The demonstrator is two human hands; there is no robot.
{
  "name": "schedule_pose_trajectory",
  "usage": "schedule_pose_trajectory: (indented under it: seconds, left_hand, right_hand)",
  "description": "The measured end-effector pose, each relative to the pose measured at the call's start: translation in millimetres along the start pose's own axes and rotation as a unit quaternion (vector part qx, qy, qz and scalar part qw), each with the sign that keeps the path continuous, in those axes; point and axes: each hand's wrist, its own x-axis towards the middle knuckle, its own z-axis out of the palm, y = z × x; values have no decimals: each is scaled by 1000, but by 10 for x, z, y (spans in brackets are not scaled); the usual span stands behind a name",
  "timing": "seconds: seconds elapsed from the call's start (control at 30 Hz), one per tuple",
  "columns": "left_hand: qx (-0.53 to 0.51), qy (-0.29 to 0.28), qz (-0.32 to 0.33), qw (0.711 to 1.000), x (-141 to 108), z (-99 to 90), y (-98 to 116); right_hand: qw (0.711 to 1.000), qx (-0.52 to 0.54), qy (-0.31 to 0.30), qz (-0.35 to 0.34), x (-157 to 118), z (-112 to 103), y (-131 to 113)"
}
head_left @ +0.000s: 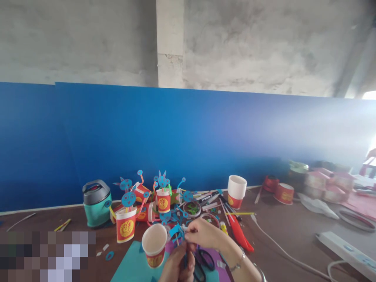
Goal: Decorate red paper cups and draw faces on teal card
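Observation:
Both of my hands meet low in the middle, fingers closed around a blue paper cutout (176,231). My right hand (202,234) pinches it from the right, beside a small whitish bit. My left hand (178,266) grips its lower part from below; a narrow blue piece shows between those fingers, its kind unclear. Just left of them a white-rimmed paper cup (154,244) stands upright on teal paper (129,262). Black-handled scissors (207,260) lie beside my hands, over purple paper (225,266).
Decorated paper cups (126,227) with blue paper faces crowd behind, some tipped over. A teal-and-black container (96,207) stands left. Stacked cups (236,190), a red utility knife (239,233), a white cable (282,248) and a power strip (349,250) are rightward. A blue partition (188,133) backs the table.

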Motion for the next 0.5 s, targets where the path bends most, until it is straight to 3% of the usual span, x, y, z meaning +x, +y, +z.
schedule_pose_trajectory:
  seconds: [0.23, 0.33, 0.5]
  left_hand:
    - [-11, 18, 5, 1000, -17, 7, 48]
    - [-40, 35, 1, 999, 0, -18, 20]
    - [-50, 36, -4, 998, 41, -44, -19]
  right_hand:
    - [999, 13, 24, 23, 74, 66, 118]
    - [994, -22, 92, 54, 134, -1, 255]
    - [966, -43, 238, 93, 433, -325, 555]
